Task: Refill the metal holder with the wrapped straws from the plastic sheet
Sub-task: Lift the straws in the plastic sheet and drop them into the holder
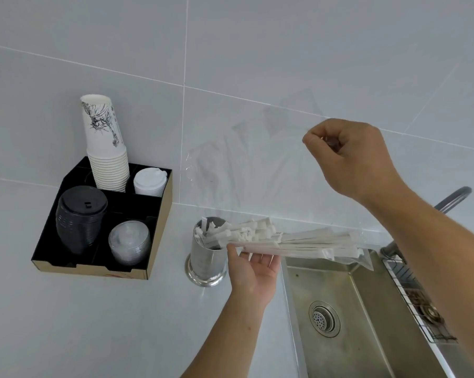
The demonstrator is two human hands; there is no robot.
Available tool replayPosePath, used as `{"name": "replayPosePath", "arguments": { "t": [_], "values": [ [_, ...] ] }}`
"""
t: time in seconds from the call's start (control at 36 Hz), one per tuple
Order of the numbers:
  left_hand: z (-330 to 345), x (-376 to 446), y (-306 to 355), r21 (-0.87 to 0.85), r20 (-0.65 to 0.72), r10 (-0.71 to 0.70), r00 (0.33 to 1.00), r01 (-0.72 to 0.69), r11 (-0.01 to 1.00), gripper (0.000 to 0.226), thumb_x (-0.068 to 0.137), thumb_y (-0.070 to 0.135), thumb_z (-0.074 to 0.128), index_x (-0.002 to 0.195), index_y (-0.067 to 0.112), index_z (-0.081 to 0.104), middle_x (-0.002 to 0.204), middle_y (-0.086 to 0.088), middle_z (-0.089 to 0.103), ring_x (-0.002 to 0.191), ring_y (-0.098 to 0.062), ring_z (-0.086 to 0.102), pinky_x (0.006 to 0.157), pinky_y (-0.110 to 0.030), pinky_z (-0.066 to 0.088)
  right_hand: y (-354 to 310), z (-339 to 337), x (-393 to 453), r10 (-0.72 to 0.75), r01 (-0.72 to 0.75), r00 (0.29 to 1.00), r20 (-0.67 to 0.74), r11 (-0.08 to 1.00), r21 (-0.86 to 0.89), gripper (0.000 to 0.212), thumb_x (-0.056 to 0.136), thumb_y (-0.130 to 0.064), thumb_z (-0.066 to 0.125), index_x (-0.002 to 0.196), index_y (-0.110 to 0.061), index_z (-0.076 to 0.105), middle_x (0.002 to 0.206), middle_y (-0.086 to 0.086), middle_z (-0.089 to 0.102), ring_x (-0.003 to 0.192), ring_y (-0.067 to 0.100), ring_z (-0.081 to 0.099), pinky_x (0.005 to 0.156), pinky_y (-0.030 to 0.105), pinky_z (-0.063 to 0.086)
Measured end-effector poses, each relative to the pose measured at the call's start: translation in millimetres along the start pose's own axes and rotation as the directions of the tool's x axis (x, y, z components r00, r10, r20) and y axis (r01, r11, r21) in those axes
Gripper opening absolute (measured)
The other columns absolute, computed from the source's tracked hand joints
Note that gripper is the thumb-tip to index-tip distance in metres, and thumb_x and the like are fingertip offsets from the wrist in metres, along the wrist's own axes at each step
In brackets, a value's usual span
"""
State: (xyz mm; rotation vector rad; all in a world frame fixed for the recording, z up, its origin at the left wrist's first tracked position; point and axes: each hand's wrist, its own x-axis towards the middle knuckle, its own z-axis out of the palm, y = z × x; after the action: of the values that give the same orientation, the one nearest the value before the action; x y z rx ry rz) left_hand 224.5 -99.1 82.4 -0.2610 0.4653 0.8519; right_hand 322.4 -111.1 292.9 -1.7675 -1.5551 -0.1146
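A shiny metal holder (pixel 207 261) stands on the white counter beside the sink, with a few wrapped straws poking out of its mouth. My left hand (pixel 250 271) is palm up under a bundle of white wrapped straws (pixel 290 242), which lies nearly level with its left ends over the holder's rim. A clear plastic sheet (pixel 252 170) hangs around and above the bundle. My right hand (pixel 347 155) is raised high, its fingers pinched on the sheet's upper edge. The sheet's lower right corner droops over the sink.
A black cardboard organiser (pixel 159 230) at the left holds a stack of paper cups (pixel 105 148), white lids, black lids and clear lids. A steel sink (pixel 347 323) with a drain lies at the right, with a tap (pixel 453 199) and a wire rack (pixel 418 301) beyond.
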Motion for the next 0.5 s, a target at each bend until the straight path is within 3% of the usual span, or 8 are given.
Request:
{"name": "replayPosePath", "arguments": {
  "t": [0.22, 0.39, 0.5],
  "values": [
    [-2, -1, 4, 0.006, 0.029, -0.025, 0.999, 0.024, 1.000, 0.057, 0.094, 0.050, 0.051, 0.130, 0.006, 0.057, 0.116, -0.015, 0.070, 0.102, -0.029, 0.071, 0.080, -0.045, 0.060, -5, 9, 23, -0.088, 0.091, 0.994, 0.072, 0.995, -0.048, 0.019, 0.091, -0.022, 0.059, 0.079, -0.013, 0.070, 0.061, 0.013, 0.061, 0.050, 0.010, 0.045, 0.048, 0.011, 0.039],
    [-1, 2, 10, -0.031, 0.045, -0.025, 0.999, 0.026, 0.999, 0.053, 0.093, 0.044, 0.056, 0.128, 0.005, 0.058, 0.116, -0.015, 0.070, 0.099, -0.028, 0.071, 0.072, -0.040, 0.061, -15, 25, 43, -0.143, 0.156, 0.981, 0.131, 0.984, -0.090, 0.019, 0.091, -0.022, 0.057, 0.080, -0.014, 0.070, 0.054, -0.007, 0.055, 0.051, 0.005, 0.050, 0.050, 0.009, 0.038],
    [-2, 7, 15, -0.056, 0.060, -0.012, 0.998, 0.015, 0.998, 0.052, 0.092, 0.043, 0.057, 0.125, 0.003, 0.060, 0.115, -0.015, 0.070, 0.096, -0.026, 0.072, 0.071, -0.036, 0.061, -21, 39, 56, -0.162, 0.183, 0.970, 0.179, 0.977, -0.107, 0.019, 0.092, -0.023, 0.056, 0.081, -0.016, 0.070, 0.054, -0.011, 0.054, 0.049, 0.004, 0.050, 0.048, 0.010, 0.038]
  ]
}}
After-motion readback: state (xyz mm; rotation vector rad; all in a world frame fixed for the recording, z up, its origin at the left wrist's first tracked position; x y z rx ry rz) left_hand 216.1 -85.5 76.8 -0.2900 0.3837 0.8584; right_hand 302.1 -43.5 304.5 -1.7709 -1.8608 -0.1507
